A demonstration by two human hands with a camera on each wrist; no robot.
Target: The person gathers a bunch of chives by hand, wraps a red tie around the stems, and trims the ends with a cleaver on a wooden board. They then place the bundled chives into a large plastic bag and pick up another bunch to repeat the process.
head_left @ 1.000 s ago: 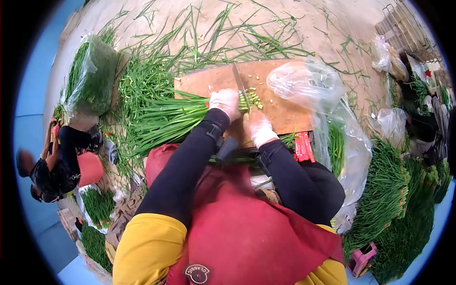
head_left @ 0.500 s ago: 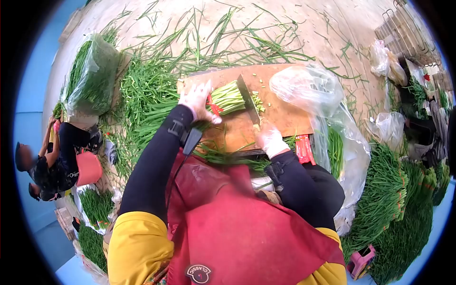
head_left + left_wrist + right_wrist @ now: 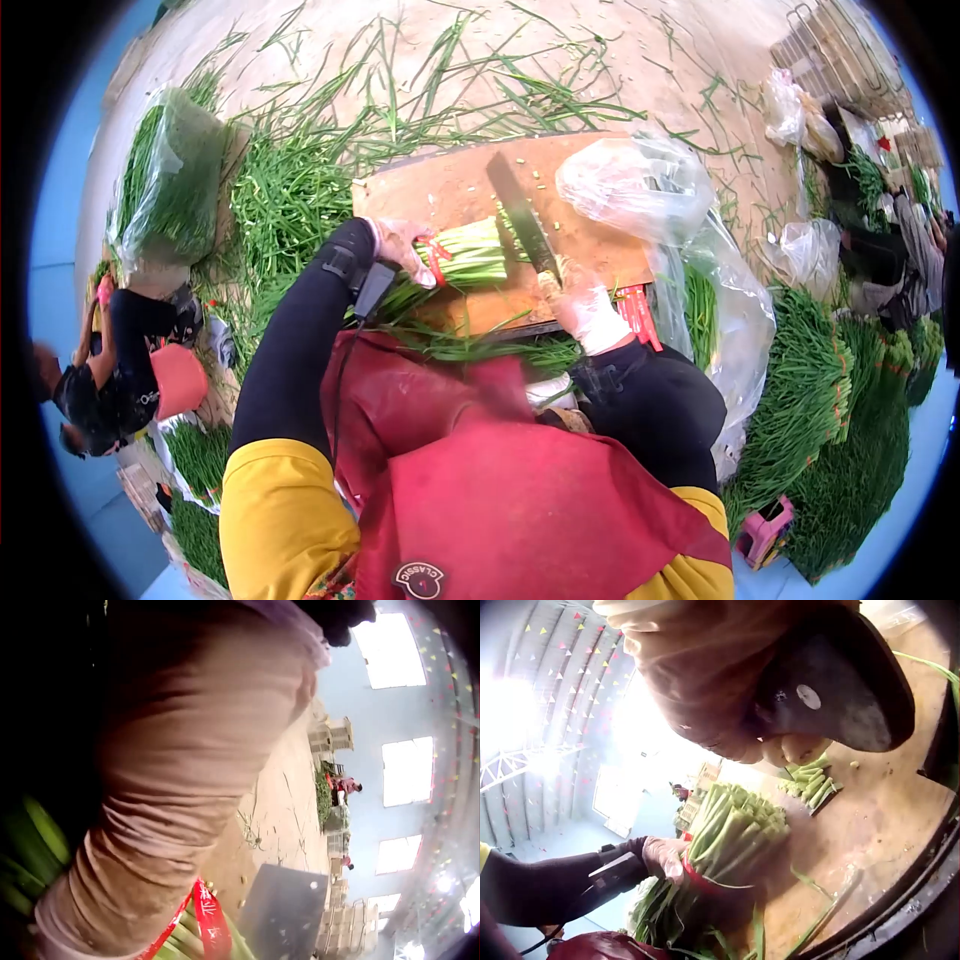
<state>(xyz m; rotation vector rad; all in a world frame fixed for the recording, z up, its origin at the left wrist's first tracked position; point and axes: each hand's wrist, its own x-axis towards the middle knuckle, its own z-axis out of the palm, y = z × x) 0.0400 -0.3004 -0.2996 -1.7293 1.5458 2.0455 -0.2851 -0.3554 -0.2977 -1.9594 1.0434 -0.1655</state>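
Note:
My gloved left hand [image 3: 403, 252] grips a bundle of garlic chives [image 3: 472, 252], thumb on the near side, just behind its red tape [image 3: 435, 260]. The trimmed pale ends point right on the wooden board [image 3: 490, 305], the long leaves trailing left. In the right wrist view the bundle [image 3: 739, 832] shows its bunched cut ends. My gloved right hand [image 3: 588, 310] holds a cleaver [image 3: 522, 215] by the handle, its broad blade slanting across the board to the right of the bundle. Short cut-off pieces [image 3: 810, 784] lie by the blade. Part of the blade [image 3: 281, 911] shows in the left wrist view.
A clear plastic bag [image 3: 635, 190] covers the board's right end, and red tape strips [image 3: 637, 312] hang at its near edge. Loose chives [image 3: 290, 200] heap up at left beside a bagged bundle [image 3: 170, 180]. Tied bundles [image 3: 790, 400] are stacked at right. Another person [image 3: 105, 350] sits far left.
My left hand slid back from the cut ends, spread its fingers, then took hold behind the tape. The bundle came nearer my body, away from the blade. The right hand and cleaver shifted right and nearer.

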